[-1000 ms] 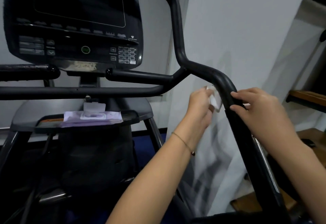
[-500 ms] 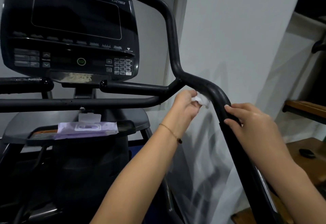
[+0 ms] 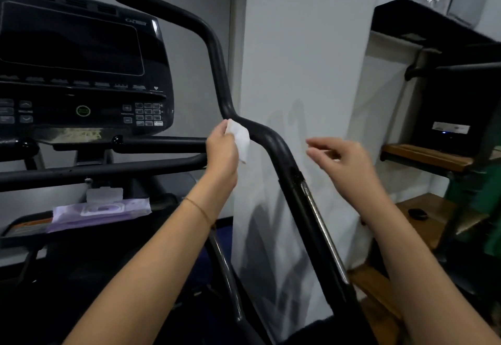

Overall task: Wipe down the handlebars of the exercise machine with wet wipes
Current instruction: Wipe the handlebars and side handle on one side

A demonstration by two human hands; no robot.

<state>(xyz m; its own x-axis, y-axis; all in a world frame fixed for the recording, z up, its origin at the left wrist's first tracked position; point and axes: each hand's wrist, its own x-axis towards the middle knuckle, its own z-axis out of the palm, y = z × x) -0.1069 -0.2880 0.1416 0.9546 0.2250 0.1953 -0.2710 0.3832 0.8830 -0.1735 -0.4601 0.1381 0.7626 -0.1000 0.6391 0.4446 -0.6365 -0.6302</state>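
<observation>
The black right handlebar (image 3: 273,141) of the exercise machine bends from upper left down to the lower right. My left hand (image 3: 221,152) pinches a white wet wipe (image 3: 240,135) against the bar's left side, near the bend where the crossbars join. My right hand (image 3: 340,160) hovers to the right of the bar, off it, fingers loosely spread and holding nothing. A purple pack of wet wipes (image 3: 101,210) with its flap up lies on the machine's tray at the lower left.
The dark console (image 3: 81,73) with keypad stands at the upper left above two horizontal black bars (image 3: 108,168). A white wall panel (image 3: 298,73) is right behind the handlebar. Wooden steps (image 3: 423,154) and dark equipment stand at the right.
My left hand slid the wipe up the bar toward the bend. My right hand let go of the handlebar and moved off to the right. The view tilted upward.
</observation>
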